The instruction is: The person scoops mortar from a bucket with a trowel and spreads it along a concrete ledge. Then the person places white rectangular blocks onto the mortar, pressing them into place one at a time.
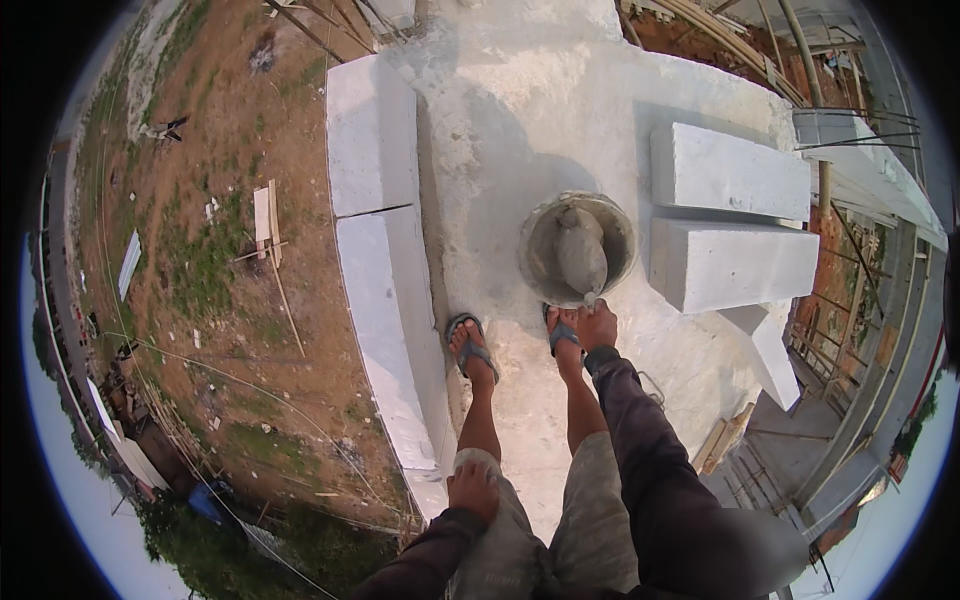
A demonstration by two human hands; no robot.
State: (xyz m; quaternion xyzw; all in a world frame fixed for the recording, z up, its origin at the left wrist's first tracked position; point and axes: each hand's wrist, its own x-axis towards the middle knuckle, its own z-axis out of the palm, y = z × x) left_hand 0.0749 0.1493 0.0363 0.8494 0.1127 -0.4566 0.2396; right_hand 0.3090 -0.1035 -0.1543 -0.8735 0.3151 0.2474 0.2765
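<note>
Gripped tight in the right hand (597,325) was the handle of a trowel (581,255), its mortar-caked blade lying down inside the grey bucket (620,225), while the left hand (472,490) sat closed and empty on the left knee, well back from the bucket. That bucket stood on the pale concrete slab (520,110) just ahead of two sandalled feet (470,345), with two loose white blocks (730,215) lying just to its right. Left of the bucket a laid row of white blocks (380,230) walled off the slab's edge, and beyond it the grassy ground (220,260) lay far below.
</note>
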